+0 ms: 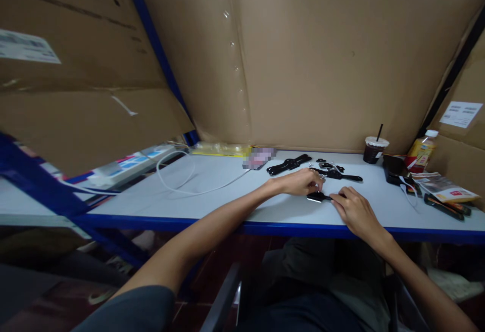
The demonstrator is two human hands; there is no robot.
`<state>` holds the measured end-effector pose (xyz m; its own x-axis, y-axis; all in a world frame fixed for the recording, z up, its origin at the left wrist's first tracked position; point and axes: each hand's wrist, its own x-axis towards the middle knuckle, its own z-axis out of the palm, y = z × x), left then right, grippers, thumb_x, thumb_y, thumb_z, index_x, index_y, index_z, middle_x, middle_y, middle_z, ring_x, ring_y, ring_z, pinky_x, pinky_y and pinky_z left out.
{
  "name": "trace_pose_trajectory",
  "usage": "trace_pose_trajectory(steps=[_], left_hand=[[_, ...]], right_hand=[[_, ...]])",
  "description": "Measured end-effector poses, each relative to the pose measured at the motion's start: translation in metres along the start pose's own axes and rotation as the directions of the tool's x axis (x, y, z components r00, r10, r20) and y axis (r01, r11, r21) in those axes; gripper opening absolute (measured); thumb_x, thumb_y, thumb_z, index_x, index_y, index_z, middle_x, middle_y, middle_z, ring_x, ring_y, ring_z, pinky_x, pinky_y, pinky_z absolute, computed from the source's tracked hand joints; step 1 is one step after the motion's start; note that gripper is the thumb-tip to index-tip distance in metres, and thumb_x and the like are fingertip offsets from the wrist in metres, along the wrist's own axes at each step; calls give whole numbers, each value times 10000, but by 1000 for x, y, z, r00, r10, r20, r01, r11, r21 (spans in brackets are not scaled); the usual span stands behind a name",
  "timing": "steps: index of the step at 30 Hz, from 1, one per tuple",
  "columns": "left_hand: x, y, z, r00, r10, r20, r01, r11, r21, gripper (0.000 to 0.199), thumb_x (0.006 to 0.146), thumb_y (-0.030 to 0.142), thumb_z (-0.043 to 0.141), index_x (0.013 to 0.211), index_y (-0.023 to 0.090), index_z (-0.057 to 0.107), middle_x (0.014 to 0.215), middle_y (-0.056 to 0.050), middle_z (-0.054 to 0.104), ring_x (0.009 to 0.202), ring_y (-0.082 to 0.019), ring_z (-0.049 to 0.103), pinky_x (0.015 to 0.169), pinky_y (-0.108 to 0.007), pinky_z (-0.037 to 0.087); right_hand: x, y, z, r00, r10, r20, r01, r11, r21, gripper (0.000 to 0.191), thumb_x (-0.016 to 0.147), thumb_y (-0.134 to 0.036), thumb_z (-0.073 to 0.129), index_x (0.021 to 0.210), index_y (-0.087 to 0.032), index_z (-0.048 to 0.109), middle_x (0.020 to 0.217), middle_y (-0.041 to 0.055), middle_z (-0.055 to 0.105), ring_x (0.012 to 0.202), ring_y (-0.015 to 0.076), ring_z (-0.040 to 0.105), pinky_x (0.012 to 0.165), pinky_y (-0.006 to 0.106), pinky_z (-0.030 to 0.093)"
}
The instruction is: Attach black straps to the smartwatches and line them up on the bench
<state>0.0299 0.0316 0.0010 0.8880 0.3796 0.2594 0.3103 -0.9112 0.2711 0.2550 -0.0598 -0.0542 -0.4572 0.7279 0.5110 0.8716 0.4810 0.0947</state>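
Observation:
A black spokeshave (317, 197) with a bright metal edge lies near the front of the table. My right hand (356, 210) grips its right handle between thumb and fingers. Over its middle my left hand (303, 183) is closed in a pinch, fingertips pointing down; whatever is between them is too small to make out. Just behind my hands is another black spokeshave (335, 174), partly covered by my left hand. Several small black parts (324, 165) lie around it. Further left, more black spokeshaves (290, 164) rest close together.
A phone (259, 158) with a white cable (204, 191) lies by yellow packaging (223, 150). To the right stand a lidded drink cup (375, 150), a bottle (424, 150), a black case (394, 169) and a packet (449, 188). Cardboard walls (303, 64) surround the table. A power strip (129, 168) is at left.

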Motion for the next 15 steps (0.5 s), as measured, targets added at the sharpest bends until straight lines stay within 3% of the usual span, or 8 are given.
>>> trace_pose_trajectory(steps=[5,15], left_hand=[[1,2,2,1000,-12,10,12,1000,12,109,843,109,652,898,152,735,832,-33,656,732,-134,592,690,-247,426],[0,-4,6,999,-28,-24,27,997,-73,541,653,-128,439,1030,145,713,932,-44,743,847,-145,678,786,-254,499]], right_hand=[[0,-1,-2,1000,4,14,-3,1000,-9,221,1007,-210,542,1072,-201,753,935,87,656,916,230,614,805,338,502],[1,0,-4,999,10,35,-10,1000,-3,236,1012,-212,535,1112,-207,749,941,84,649,930,232,616,809,341,508]])
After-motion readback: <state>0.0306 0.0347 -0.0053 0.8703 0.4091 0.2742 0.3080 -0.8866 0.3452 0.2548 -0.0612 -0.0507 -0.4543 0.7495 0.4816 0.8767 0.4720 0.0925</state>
